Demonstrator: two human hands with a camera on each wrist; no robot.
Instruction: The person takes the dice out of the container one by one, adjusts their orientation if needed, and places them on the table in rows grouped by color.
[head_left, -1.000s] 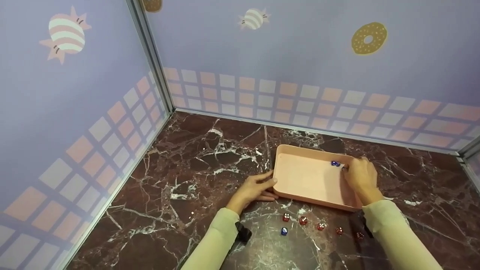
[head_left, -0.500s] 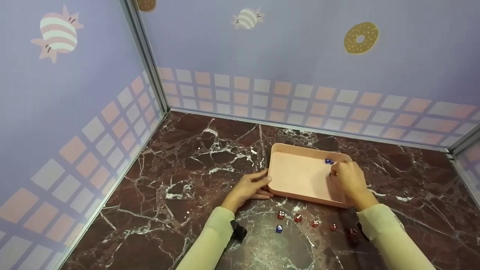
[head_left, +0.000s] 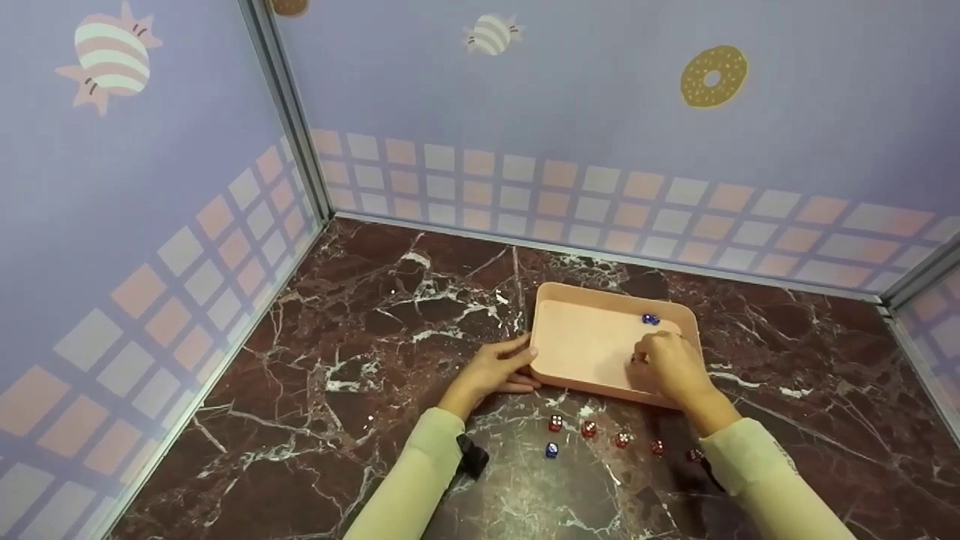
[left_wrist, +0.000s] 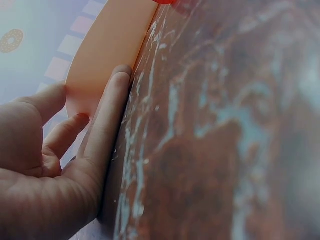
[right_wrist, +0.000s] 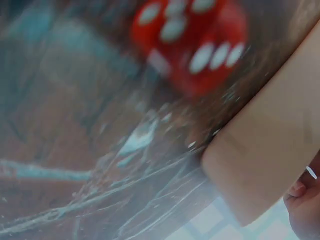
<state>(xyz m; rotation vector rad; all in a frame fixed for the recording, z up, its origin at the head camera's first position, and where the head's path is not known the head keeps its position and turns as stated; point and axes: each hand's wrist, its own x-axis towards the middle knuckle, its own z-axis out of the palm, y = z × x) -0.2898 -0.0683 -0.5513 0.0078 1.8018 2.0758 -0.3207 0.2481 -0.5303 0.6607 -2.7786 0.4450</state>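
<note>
My left hand (head_left: 491,371) steadies the left front corner of a shallow peach tray (head_left: 546,367). In the left wrist view its fairly straight fingers (left_wrist: 107,112) touch the outer wall. Over the tray's right part is my right hand (head_left: 675,367), pinching a small dark die (head_left: 637,358) in its fingertips; the die is mostly hidden and its colour is unclear. Two blue dice (head_left: 651,319) lie side by side against the tray's back wall. In front of the tray stretches a row of several red dice (head_left: 589,428), with one blue die (head_left: 551,450) below its left end.
The dark red marbled tabletop (head_left: 420,300) bears the tray and dice. Patterned lilac walls (head_left: 600,97) close it off at the back and sides. One red die (right_wrist: 192,45) looms near the right wrist camera.
My right hand has moved left from the tray's right end, carrying the small die. The left hand has stayed at the tray corner. The view has shifted slightly.
</note>
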